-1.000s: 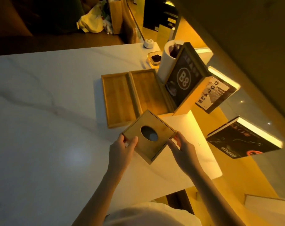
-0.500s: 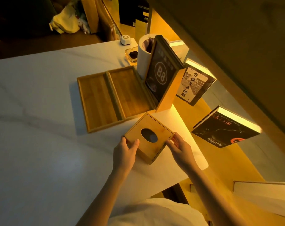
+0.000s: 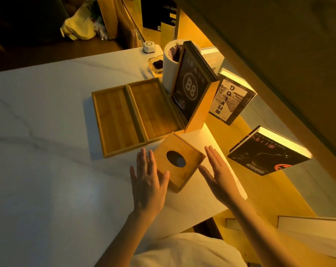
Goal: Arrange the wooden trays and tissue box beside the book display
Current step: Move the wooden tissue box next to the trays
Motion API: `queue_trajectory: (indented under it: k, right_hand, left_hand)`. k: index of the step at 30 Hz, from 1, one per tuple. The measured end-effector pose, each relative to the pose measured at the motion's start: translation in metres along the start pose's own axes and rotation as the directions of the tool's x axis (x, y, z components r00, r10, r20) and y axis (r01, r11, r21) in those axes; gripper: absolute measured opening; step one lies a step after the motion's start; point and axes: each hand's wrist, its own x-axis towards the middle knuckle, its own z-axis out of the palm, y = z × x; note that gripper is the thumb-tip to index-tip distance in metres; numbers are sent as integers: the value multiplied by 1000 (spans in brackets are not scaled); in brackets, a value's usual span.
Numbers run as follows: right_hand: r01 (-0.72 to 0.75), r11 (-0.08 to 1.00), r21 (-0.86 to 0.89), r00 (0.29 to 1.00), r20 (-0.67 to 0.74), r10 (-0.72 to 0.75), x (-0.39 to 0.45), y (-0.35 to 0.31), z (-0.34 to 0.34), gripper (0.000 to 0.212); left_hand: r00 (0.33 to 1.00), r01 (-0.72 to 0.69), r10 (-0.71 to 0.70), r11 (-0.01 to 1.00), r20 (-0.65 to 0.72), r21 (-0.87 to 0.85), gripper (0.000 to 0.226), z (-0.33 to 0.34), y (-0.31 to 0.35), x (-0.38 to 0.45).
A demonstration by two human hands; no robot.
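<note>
The wooden tissue box [image 3: 184,171], with an oval hole in its lid, rests on the white marble table [image 3: 47,132] just in front of two wooden trays. The left tray [image 3: 117,120] and the right tray [image 3: 155,108] lie side by side, touching. The right tray abuts the wooden book display [image 3: 199,112] that holds a black "B8" book [image 3: 190,87]. My left hand [image 3: 147,178] is flat and open at the box's left side. Open too, my right hand [image 3: 219,174] hovers just off the box's right side. Neither grips the box.
A white cylindrical bin [image 3: 171,64], a small glass dish [image 3: 156,64] and a white round device [image 3: 149,47] stand behind the trays. Two books [image 3: 230,97] [image 3: 267,153] lean on a lit yellow shelf at the right, beyond the table's edge.
Both hands have let go of the tissue box and spread open beside it. The box now sits on the table close to the trays and display.
</note>
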Motion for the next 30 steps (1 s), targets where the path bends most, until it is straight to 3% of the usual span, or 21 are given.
queue_trajectory:
  k: [2,5,11,16,25,30]
  right_hand:
    - [146,963,-227,989,24,-144,-5,8,3,63]
    - [206,904,-373,978,116,-175,-11,13,13,72]
    - [145,931,-335,987,121,-110,-16,11,24,75]
    - [77,926,-369,995,89,-47,-25,2,32,74]
    - [-92,907,-411,994,-89,60,-34,-22,53,73]
    - [-131,908,-398,989,-114,92,-35,-30,56,79]
  left_hand:
    - [998,-54,49,989,35,136,67,0,3,-3]
    - [992,-74,44,959,115,274,69,2,1,-9]
    - [981,-65,7,952,193,299,75,8,-1,-10]
    - [971,-167,134,973,199,157,87,5,-14,5]
    - [886,-391,321,905,334,167,83,-10,-34,40]
    - [871,-403,331,904,363,143,79,-10,-36,49]
